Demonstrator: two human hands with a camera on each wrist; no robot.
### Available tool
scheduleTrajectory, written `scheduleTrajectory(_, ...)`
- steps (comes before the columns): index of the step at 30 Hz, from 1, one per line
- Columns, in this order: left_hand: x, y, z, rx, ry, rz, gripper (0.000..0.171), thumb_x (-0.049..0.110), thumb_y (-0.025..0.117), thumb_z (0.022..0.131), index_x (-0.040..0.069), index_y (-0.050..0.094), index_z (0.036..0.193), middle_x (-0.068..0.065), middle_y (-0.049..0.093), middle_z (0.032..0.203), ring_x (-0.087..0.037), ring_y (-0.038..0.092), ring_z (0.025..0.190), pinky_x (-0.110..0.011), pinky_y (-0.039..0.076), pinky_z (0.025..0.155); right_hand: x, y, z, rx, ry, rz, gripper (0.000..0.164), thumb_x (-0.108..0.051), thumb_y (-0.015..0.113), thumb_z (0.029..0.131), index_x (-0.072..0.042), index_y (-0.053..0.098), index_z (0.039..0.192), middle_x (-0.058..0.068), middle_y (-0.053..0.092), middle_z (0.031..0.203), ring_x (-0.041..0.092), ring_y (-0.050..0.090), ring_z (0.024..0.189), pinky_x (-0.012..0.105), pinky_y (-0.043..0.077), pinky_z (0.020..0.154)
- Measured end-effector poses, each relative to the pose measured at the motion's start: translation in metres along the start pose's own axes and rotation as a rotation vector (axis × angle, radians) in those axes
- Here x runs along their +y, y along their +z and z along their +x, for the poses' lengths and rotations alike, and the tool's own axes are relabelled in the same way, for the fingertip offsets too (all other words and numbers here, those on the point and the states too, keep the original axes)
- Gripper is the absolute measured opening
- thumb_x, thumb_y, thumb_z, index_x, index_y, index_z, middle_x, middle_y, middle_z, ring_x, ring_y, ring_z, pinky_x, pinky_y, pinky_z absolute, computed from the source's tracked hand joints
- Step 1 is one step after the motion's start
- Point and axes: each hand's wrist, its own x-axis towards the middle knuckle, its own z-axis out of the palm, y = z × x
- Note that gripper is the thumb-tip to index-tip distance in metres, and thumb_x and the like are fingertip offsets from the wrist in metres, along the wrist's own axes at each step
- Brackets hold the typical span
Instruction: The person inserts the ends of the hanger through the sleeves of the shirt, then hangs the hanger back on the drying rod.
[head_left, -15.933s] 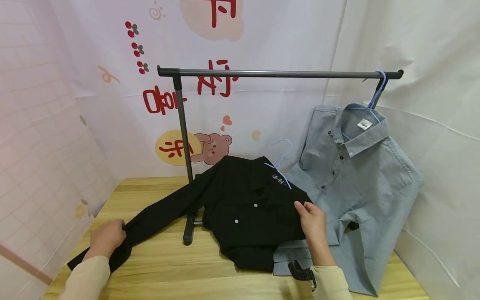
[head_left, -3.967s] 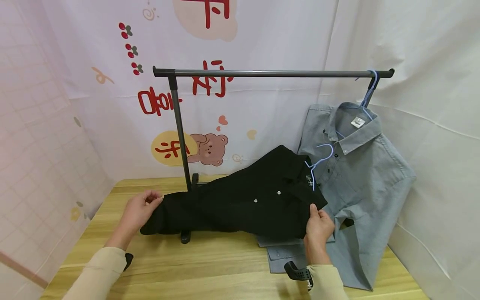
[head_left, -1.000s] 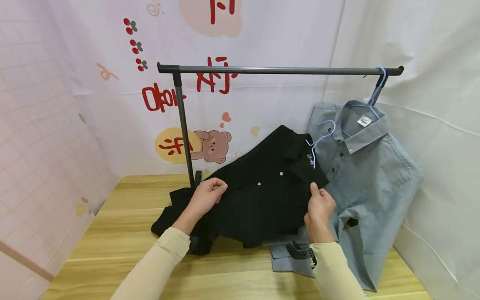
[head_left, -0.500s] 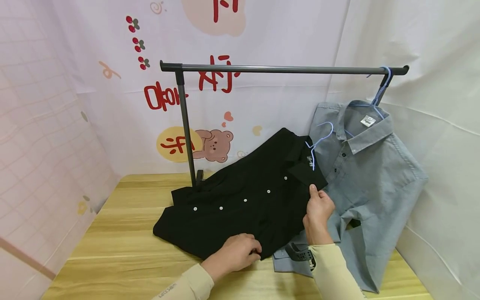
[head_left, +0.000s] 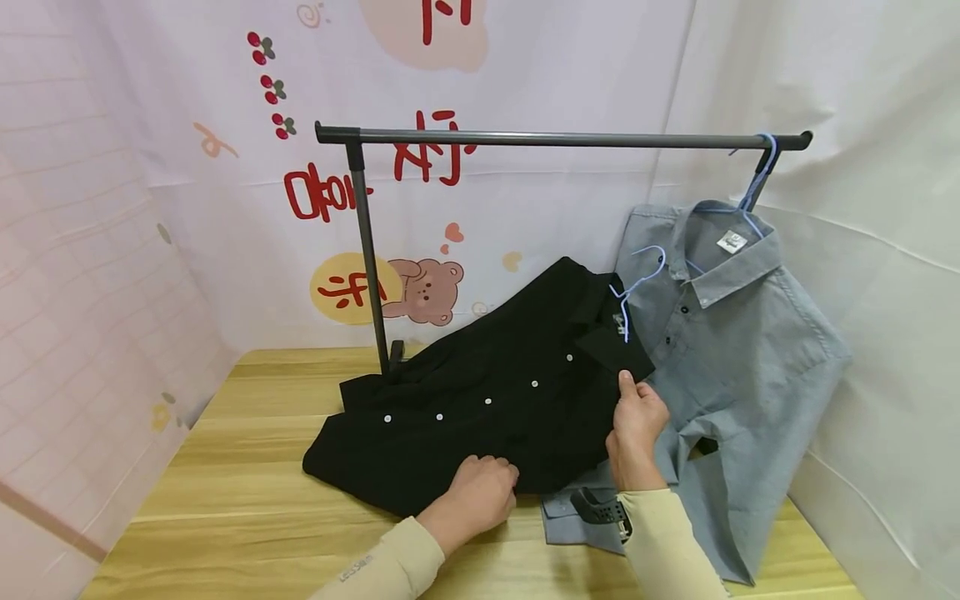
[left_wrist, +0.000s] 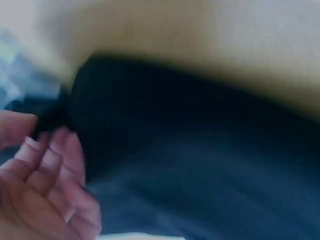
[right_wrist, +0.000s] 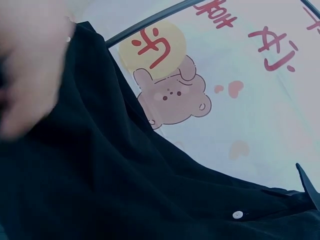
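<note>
A black shirt [head_left: 480, 367] lies slantwise across the table, its front showing several white buttons. My right hand [head_left: 639, 421] grips it by the shoulder near the collar, thumb on top. At the shirt's near edge, my left hand [head_left: 480, 496] has its fingers curled on the cloth. In the left wrist view the thumb and fingers of that left hand [left_wrist: 40, 185] pinch a dark fold. A light blue hanger [head_left: 637, 279] sits inside the collar, its hook sticking out. The right wrist view shows the black cloth [right_wrist: 115, 165] and a blurred hand [right_wrist: 35, 65] over it.
A black garment rack [head_left: 555, 138] stands at the back, its left post behind the black shirt. A grey-blue shirt [head_left: 735, 358] hangs from the bar's right end, its lower part on the wooden table [head_left: 225, 467]. A printed white curtain [head_left: 540, 75] backs the scene.
My left hand has gone from the sleeve at far left, across the shirt front, to its near edge. More buttons show now. My right hand keeps hold of the shoulder, farther right than at first.
</note>
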Motion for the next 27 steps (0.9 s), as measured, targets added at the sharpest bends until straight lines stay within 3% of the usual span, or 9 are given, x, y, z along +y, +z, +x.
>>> scheduleTrajectory(5, -0.044, -0.052, -0.001, -0.046, 0.007, -0.609, 0.017, 0.010, 0.060, 0.079, 0.019, 0.055, 0.065, 0.011, 0.042, 0.059, -0.005, 0.037, 0.052, -0.021, 0.030, 0.050, -0.001, -0.001, -0.001, -0.011, -0.005, 0.015, 0.057, -0.025, 0.066, 0.097, -0.016, 0.031, 0.054, -0.005, 0.019, 0.056, 0.011, 0.019, 0.049, 0.026, 0.022, 0.051)
scheduleTrajectory(7, -0.062, -0.073, 0.002, -0.075, -0.023, -0.779, 0.015, 0.010, 0.058, 0.082, 0.018, 0.060, 0.070, 0.010, 0.043, 0.060, -0.006, 0.039, 0.054, -0.023, 0.033, 0.053, -0.001, 0.000, -0.002, -0.023, 0.001, 0.025, 0.056, -0.025, 0.066, 0.097, -0.016, 0.031, 0.054, -0.005, 0.019, 0.056, 0.011, 0.020, 0.049, 0.026, 0.023, 0.051)
scheduleTrajectory(9, -0.079, -0.087, 0.005, -0.046, -0.080, -0.857, 0.014, 0.009, 0.056, 0.085, 0.015, 0.062, 0.073, 0.007, 0.044, 0.065, -0.010, 0.040, 0.057, -0.027, 0.034, 0.056, -0.002, 0.003, -0.005, -0.041, 0.002, 0.049, 0.056, -0.024, 0.066, 0.098, -0.016, 0.031, 0.055, -0.005, 0.020, 0.056, 0.011, 0.020, 0.049, 0.026, 0.022, 0.052)
scheduleTrajectory(11, -0.091, -0.095, 0.011, 0.022, -0.166, -0.831, 0.014, 0.011, 0.056, 0.087, 0.013, 0.062, 0.074, 0.003, 0.046, 0.070, -0.013, 0.042, 0.060, -0.030, 0.036, 0.058, -0.004, 0.006, -0.008, -0.057, -0.006, 0.067, 0.056, -0.023, 0.065, 0.098, -0.015, 0.030, 0.055, -0.005, 0.020, 0.055, 0.010, 0.019, 0.049, 0.026, 0.021, 0.052)
scheduleTrajectory(13, -0.097, -0.093, 0.016, 0.098, -0.244, -0.686, 0.014, 0.013, 0.056, 0.089, 0.013, 0.062, 0.076, 0.002, 0.050, 0.077, -0.015, 0.045, 0.065, -0.033, 0.040, 0.061, -0.005, 0.011, -0.012, -0.078, -0.013, 0.080, 0.055, -0.022, 0.064, 0.099, -0.015, 0.030, 0.056, -0.005, 0.020, 0.055, 0.010, 0.020, 0.048, 0.026, 0.021, 0.051)
scheduleTrajectory(18, -0.098, -0.062, 0.028, 0.205, -0.346, -0.292, 0.014, 0.014, 0.059, 0.094, 0.012, 0.072, 0.098, -0.002, 0.067, 0.091, -0.019, 0.060, 0.072, -0.038, 0.051, 0.066, -0.003, 0.022, -0.020, -0.084, -0.028, 0.042, 0.054, -0.023, 0.064, 0.099, -0.014, 0.031, 0.057, -0.004, 0.018, 0.058, 0.012, 0.019, 0.052, 0.028, 0.020, 0.053)
scheduleTrajectory(20, -0.095, -0.048, 0.029, 0.230, -0.354, -0.290, 0.015, 0.012, 0.061, 0.095, 0.011, 0.074, 0.104, -0.004, 0.071, 0.093, -0.022, 0.064, 0.073, -0.039, 0.053, 0.066, 0.000, 0.023, -0.020, -0.072, -0.030, 0.037, 0.054, -0.023, 0.063, 0.099, -0.014, 0.030, 0.058, -0.003, 0.016, 0.059, 0.013, 0.017, 0.053, 0.028, 0.019, 0.054)
scheduleTrajectory(23, -0.093, -0.031, 0.027, 0.228, -0.324, -0.424, 0.019, 0.005, 0.062, 0.096, 0.005, 0.073, 0.111, -0.009, 0.072, 0.096, -0.026, 0.067, 0.079, -0.040, 0.054, 0.071, 0.004, 0.026, -0.017, -0.051, -0.041, 0.044, 0.054, -0.022, 0.064, 0.099, -0.014, 0.031, 0.056, -0.004, 0.018, 0.058, 0.012, 0.019, 0.051, 0.027, 0.020, 0.052)
scheduleTrajectory(27, -0.091, -0.019, 0.022, 0.123, -0.295, -0.611, 0.034, -0.002, 0.061, 0.095, -0.001, 0.062, 0.129, -0.014, 0.069, 0.112, -0.031, 0.065, 0.102, -0.045, 0.051, 0.089, 0.010, 0.029, -0.013, -0.028, -0.057, 0.020, 0.054, -0.023, 0.065, 0.098, -0.014, 0.034, 0.056, -0.004, 0.022, 0.056, 0.011, 0.025, 0.048, 0.025, 0.024, 0.050)
